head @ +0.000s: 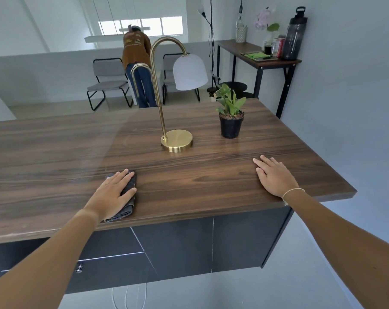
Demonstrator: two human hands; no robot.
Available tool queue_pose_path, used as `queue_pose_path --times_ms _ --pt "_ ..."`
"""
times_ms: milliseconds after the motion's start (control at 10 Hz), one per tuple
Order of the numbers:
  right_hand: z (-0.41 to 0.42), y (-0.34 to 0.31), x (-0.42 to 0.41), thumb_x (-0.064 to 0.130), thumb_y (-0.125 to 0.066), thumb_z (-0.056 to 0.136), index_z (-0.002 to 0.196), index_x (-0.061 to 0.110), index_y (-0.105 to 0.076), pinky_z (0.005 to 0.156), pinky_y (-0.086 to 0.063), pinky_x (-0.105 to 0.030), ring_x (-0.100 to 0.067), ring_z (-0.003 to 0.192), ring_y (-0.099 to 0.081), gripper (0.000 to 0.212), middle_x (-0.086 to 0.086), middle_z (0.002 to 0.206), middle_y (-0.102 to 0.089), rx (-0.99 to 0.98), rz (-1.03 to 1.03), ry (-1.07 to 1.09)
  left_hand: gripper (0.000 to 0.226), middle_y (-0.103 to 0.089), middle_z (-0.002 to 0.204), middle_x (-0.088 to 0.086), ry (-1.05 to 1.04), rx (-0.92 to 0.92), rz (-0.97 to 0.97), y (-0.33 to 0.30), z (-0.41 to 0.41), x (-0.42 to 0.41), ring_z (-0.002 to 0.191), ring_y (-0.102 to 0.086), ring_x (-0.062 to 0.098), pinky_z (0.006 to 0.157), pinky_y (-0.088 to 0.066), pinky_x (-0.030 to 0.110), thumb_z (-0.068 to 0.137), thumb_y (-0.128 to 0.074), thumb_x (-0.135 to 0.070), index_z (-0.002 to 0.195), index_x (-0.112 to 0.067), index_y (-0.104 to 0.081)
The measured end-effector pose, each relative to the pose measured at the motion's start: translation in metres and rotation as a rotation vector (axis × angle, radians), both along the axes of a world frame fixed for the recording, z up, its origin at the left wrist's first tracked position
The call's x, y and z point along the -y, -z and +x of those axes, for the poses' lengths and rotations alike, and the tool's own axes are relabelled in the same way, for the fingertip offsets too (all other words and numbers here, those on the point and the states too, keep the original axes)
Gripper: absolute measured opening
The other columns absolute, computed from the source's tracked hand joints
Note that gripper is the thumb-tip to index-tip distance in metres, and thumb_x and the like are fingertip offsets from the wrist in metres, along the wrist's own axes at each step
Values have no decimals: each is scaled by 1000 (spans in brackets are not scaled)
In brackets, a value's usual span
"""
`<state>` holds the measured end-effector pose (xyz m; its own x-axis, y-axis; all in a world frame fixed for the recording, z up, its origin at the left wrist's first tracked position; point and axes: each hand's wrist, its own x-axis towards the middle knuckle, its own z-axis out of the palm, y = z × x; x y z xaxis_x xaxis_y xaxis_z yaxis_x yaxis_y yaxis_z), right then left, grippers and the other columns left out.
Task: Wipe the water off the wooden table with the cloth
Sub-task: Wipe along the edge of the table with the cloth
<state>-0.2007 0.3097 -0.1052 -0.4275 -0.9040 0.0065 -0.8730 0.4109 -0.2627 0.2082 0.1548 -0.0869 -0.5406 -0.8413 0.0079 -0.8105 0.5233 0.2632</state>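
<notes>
left hand [113,192] flat on folded dark cloth [128,197], fingers spread, pressing not gripping. cloth on wooden table [55,152], near front edge, well left-front of brass lamp [176,139]. right hand [274,177] palm down on bare tabletop, fingers spread, holding nothing, right-front of lamp. potted plant [231,117] just right of lamp. water not discernible.
</notes>
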Motion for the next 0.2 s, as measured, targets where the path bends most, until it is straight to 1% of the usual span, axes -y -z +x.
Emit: queue_pose_path --times_ms 200 --pt "-2 -1 0 30 -24 100 145 25 -29 119 -10 -42 -27 145 -16 46 -2 158 -21 13 -27 5 59 -17 156 4 -21 60 -33 -8 -14 -2 144 -13 23 118 -7 38 92 -39 -40 144 -19 -22"
